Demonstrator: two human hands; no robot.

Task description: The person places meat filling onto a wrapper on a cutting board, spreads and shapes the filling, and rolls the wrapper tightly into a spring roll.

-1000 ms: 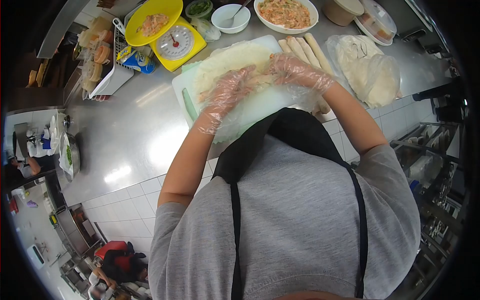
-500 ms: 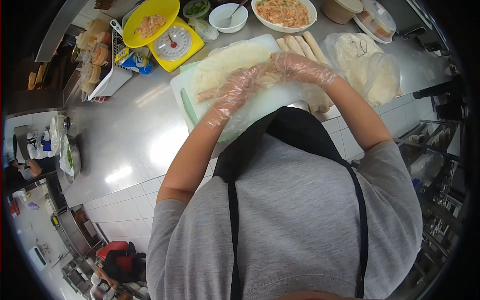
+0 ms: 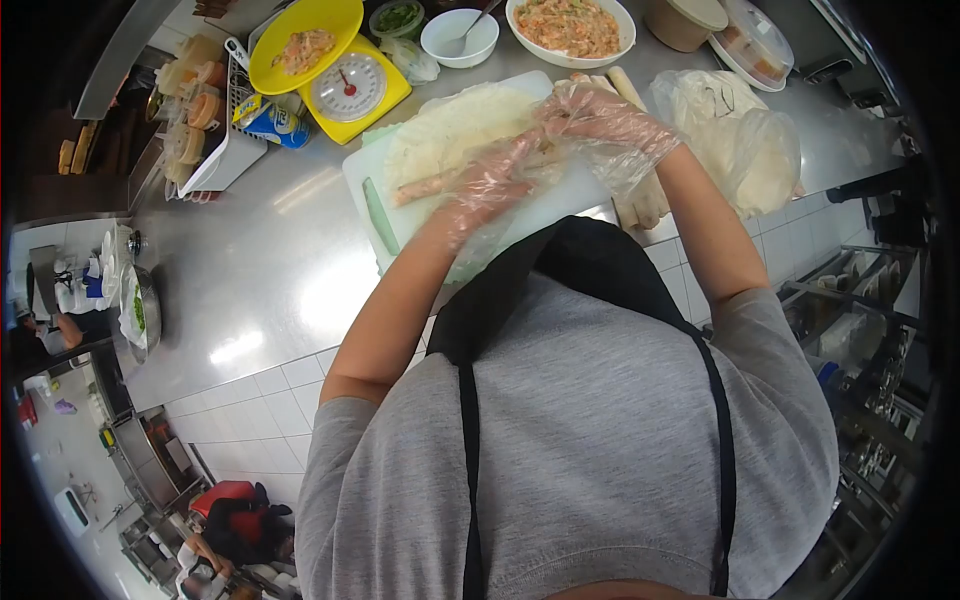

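A pale round wrapper sheet [image 3: 455,125] lies on a white cutting board [image 3: 590,190], with a strip of pinkish filling [image 3: 418,188] along its near side. My left hand [image 3: 492,185], in a clear plastic glove, rests over the strip, its fingers stretched out and the thumb apart. Gloved as well, my right hand [image 3: 600,115] is at the strip's right end, fingertips drawn together near my left fingers. Whatever is between those right fingertips is too small to make out. Finished pale rolls [image 3: 627,88] lie just right of the board, partly covered by my right hand.
A plastic bag of pale wrappers [image 3: 735,140] sits at the right. Behind the board stand a bowl of filling [image 3: 570,28], a white bowl with a spoon [image 3: 460,45] and a yellow scale [image 3: 350,95] holding filling. A white basket [image 3: 222,160] is at the left.
My right hand has shifted slightly right and up, its fingers now more bunched and covering more of the rolls. My left hand has moved a little right, its thumb now apart from the fingers.
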